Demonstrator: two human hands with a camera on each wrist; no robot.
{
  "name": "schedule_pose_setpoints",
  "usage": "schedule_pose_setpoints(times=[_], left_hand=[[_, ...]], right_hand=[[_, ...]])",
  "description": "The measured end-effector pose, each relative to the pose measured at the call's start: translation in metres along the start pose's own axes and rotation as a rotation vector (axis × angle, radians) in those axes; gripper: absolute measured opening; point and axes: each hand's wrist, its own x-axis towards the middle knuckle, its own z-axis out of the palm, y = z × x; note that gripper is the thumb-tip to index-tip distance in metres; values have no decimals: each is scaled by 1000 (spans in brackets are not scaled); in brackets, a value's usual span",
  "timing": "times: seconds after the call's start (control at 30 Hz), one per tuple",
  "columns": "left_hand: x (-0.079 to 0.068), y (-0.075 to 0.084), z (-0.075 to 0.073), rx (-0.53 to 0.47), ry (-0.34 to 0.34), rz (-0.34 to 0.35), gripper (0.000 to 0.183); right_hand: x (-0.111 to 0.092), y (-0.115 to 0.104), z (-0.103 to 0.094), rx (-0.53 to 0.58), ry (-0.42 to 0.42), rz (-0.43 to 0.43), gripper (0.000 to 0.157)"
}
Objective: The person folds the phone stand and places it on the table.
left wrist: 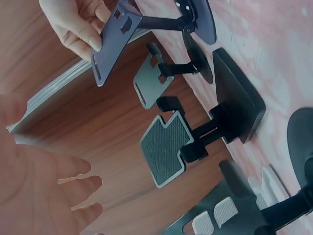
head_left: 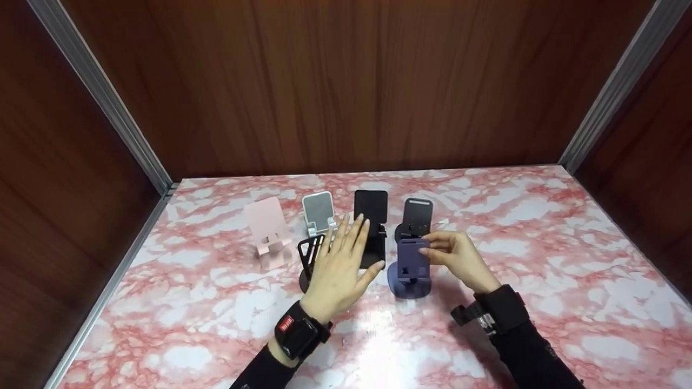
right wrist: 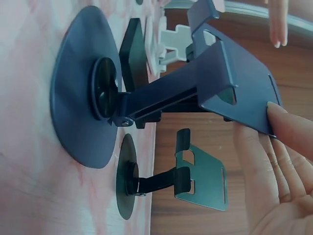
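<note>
My right hand (head_left: 460, 260) pinches the upper right edge of a purple phone stand (head_left: 413, 259), thumb on one face and fingers behind. The stand's rounded base (right wrist: 80, 93) is on the marbled tabletop. With fingers stretched out, my left hand (head_left: 336, 275) is held palm down and holds nothing. In the head view it overlaps a black phone stand with a slotted plate (head_left: 305, 282) and part of a taller black phone stand (head_left: 371, 205). In the left wrist view its palm (left wrist: 34, 186) stands apart from the stands.
Behind the purple stand is a dark grey phone stand (head_left: 418, 213). A white-rimmed phone stand (head_left: 319, 208) and a pink phone stand (head_left: 267, 219) stand to the left. Wood-grain panels (head_left: 346, 86) with metal corner posts (head_left: 102, 86) enclose the back and sides of the tabletop (head_left: 205, 324).
</note>
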Motion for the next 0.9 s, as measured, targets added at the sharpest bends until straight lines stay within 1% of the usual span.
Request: schedule_pose_setpoints(times=[0.07,0.1,0.13,0.2,0.27,0.3,0.33,0.37,0.43,0.47,0.53,0.6,0.63,0.67,0.73,0.77,0.83,0.87,0.9], left_hand=[[0,-6,15,-2,-4,29,85],[-2,-4,15,22,-10,48,85],[-2,-4,18,4,-16,62,86],[-2,-5,27,6,-15,91,85],[-1,-5,33,38,-9,110,86],[-1,-6,37,56,-3,118,86],[1,-11,47,50,0,123,86],[0,-11,49,82,-5,127,87],[1,-15,58,115,-9,148,89],[1,-17,61,107,-17,157,90],[2,-20,70,44,-39,166,93],[2,-21,76,-54,-54,163,91],[0,-15,69,-84,-61,159,89],[1,-15,71,-132,-60,153,87],[1,-8,66,-217,-65,127,81],[0,-1,59,-223,-58,121,80],[1,2,62,-283,-55,94,76],[4,-2,73,-335,-54,74,75],[6,-2,76,-359,-58,53,74]], right_hand=[[-1,0,-1,9,-8,-1,29],[-1,-1,-2,12,-10,-2,29],[-2,-1,-3,12,-9,-1,29],[-2,-3,-4,9,-3,-1,29],[-3,-4,-7,8,10,3,29],[-3,-5,-9,7,17,5,29],[-4,-7,-10,13,25,10,30],[-4,-8,-12,18,36,14,30],[-5,-10,-15,26,57,26,32],[-5,-11,-17,31,66,29,33],[-7,-14,-20,42,83,35,34],[-8,-16,-22,48,91,35,32],[-9,-17,-23,55,95,34,31],[-10,-18,-24,61,95,31,29],[-11,-21,-26,73,101,31,25],[-12,-23,-27,77,104,28,24],[-13,-26,-27,82,107,23,23],[-14,-28,-28,82,106,19,23],[-14,-29,-27,82,107,16,23]])
